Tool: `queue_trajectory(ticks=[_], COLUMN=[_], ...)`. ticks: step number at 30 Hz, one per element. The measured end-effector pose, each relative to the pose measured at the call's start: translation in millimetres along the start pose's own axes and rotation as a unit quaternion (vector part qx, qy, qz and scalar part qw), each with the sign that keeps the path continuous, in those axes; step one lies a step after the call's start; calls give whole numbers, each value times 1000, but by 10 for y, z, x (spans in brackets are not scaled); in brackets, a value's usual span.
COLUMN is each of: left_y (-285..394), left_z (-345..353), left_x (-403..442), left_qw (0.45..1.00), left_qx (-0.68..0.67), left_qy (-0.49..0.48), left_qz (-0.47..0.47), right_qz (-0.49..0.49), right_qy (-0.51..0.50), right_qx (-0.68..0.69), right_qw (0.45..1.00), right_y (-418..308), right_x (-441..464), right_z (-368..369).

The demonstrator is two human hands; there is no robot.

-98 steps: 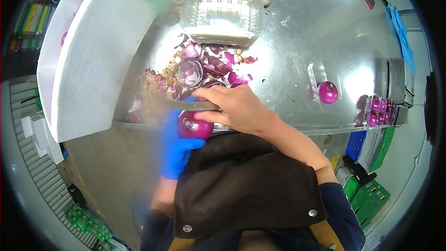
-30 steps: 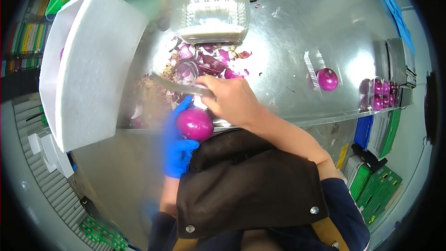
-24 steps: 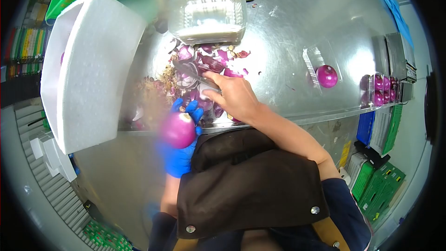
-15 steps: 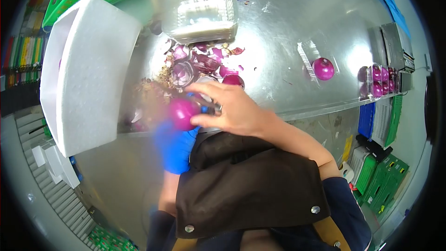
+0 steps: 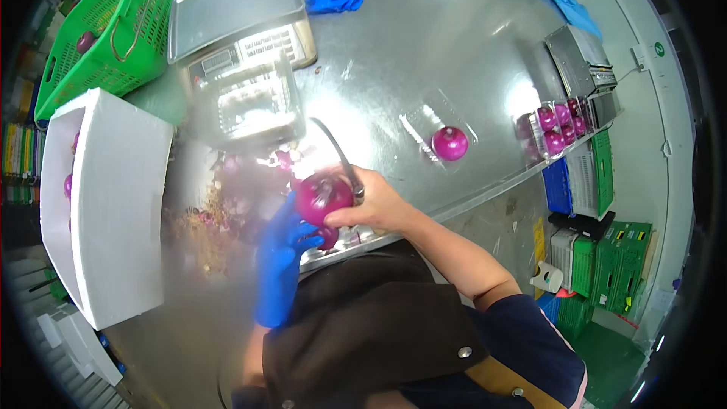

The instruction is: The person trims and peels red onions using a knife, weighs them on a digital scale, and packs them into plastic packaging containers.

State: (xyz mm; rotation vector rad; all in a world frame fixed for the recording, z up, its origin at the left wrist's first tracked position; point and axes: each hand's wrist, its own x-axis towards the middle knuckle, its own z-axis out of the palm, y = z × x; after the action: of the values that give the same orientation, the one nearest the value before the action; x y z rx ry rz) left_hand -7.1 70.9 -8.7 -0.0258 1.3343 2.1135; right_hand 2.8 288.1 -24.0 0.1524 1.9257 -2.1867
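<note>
A glossy red onion [image 5: 324, 197] sits between my two hands above the front of the table. My bare right hand [image 5: 372, 201] grips its right side, thumb in front. That hand also holds a small knife [image 5: 333, 140], its thin curved blade pointing up and away. My left hand [image 5: 282, 257], in a blue glove, is curled against the onion's left and lower side. A second red onion [image 5: 327, 238] shows just below, near the gloved fingertips. Loose onion skins [image 5: 208, 220] lie on the table to the left, partly blurred.
Left stands a white foam box [image 5: 125, 212] holding onions, with a green basket [image 5: 113, 45] behind. Clear trays [image 5: 246, 106] stand before a scale [image 5: 242, 15]. Rightward are one onion [image 5: 450, 143] on a clear tray and packed onions [image 5: 560, 125]. A blue glove [image 5: 333, 1] lies behind.
The view has swung right and back, so more of the scale and basket shows. The right hand has turned the onion, and the knife blade now points upward. The gloved hand stays beside the onion.
</note>
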Motion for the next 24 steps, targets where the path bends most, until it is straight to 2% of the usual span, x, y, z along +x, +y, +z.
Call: queue_trajectory(ticks=[3, 8, 13, 15, 18, 22, 24], left_y=[20, 151, 28, 30, -42, 40, 66], left_z=[-22, 35, -216, -243, -469, -520, -617], left_x=[33, -93, -238, -270, -374, -413, -420], left_qw=[1000, 986, 971, 969, 969, 950, 949], left_qx=[23, 98, 107, 75, 54, 32, 35], left_qy=[20, 136, 212, 230, 238, 308, 309], left_qz=[-2, 11, 15, 44, 35, 31, 52], right_qz=[-24, -88, -173, -165, -164, -127, -88], right_qy=[80, 214, 251, 278, 296, 320, 311], right_qx=[30, -70, -181, -256, -337, -407, -440], right_qw=[996, 970, 935, 911, 878, 846, 838], right_y=[-210, -550, -763, -716, -644, -543, -652], right_x=[220, 1039, 2172, 2648, 3268, 3706, 3668], right_z=[-253, -711, -903, -938, -1012, -1077, -1064])
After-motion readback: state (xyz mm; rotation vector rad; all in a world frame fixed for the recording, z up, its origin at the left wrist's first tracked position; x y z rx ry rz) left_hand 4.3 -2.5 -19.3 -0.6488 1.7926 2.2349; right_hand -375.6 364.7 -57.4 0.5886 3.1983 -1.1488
